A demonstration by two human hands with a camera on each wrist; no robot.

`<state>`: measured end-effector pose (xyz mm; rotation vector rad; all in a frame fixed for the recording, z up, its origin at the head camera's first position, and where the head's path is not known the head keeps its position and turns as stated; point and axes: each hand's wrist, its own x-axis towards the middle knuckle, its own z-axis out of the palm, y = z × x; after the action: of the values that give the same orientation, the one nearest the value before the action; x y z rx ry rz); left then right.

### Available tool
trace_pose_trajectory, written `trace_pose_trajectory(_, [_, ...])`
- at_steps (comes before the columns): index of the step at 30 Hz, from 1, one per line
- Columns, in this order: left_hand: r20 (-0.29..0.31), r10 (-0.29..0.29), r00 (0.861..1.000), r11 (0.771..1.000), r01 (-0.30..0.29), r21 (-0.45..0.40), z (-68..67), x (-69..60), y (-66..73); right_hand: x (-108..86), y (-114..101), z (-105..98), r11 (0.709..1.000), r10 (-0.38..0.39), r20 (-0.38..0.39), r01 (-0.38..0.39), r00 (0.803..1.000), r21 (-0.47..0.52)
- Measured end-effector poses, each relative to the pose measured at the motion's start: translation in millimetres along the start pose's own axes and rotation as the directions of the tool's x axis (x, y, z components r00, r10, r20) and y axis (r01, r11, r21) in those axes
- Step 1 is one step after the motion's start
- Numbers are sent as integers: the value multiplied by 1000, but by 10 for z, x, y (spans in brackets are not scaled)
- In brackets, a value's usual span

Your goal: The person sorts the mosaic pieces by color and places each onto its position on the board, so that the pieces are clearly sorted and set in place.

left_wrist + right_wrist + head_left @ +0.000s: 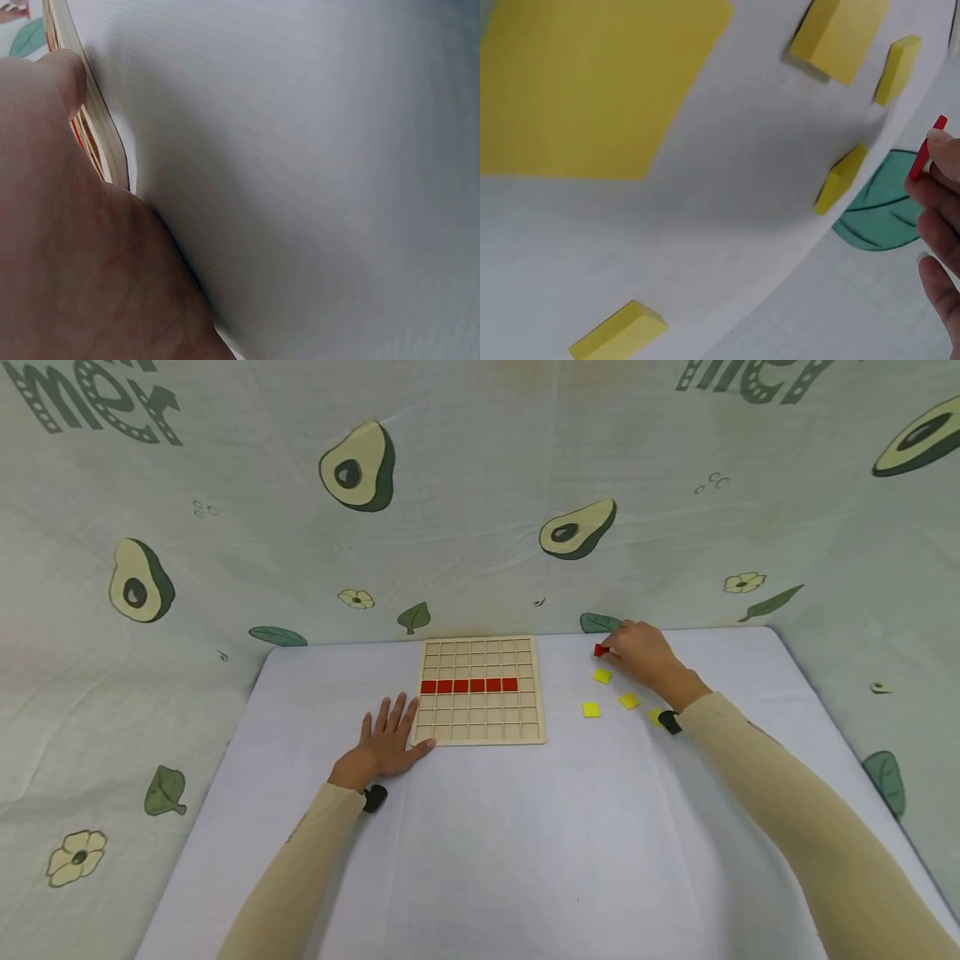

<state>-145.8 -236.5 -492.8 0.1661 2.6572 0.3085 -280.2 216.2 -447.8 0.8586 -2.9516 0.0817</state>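
Note:
A wooden grid board [480,732] lies at the far side of the table, with a row of several red square tiles [477,685] across its middle. My left hand [386,747] rests with fingers spread beside the board's lower left corner, its thumb [67,79] on the board's edge [105,139]. Right of the board, my right hand [641,653] pinches one red tile [600,650] between thumb and fingertips. The right wrist view shows this red tile [924,154] edge-on, held off the table.
Several yellow square tiles [591,710] lie scattered on the white tabletop [510,843], near and below the right hand. One yellow tile [656,717] is partly hidden by the right wrist's black camera [670,722]. Behind the table's far edge hangs an avocado-print cloth [465,560].

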Motion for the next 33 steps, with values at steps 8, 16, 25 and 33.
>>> trace_pose_trajectory(8, [14, -8, 1000, 1000, 8, -5, -5, 10, 2, -126, -134, -91, 999, -30, -74, 33, 997, 38])
trace_pose_trajectory(16, [10, 0, 1000, 1000, 0, -4, 2, 17, -12, -227, -288, -137, 995, -62, -149, 73, 987, 67])
trace_pose_trajectory(25, [10, 1, 1000, 1000, -1, -13, -7, 8, -20, -306, -457, -173, 986, -124, -198, 143, 972, 84])
trace_pose_trajectory(33, [3, 14, 1000, 1000, -14, -16, 5, 28, -36, -325, -598, -178, 977, -177, -231, 200, 957, 80])
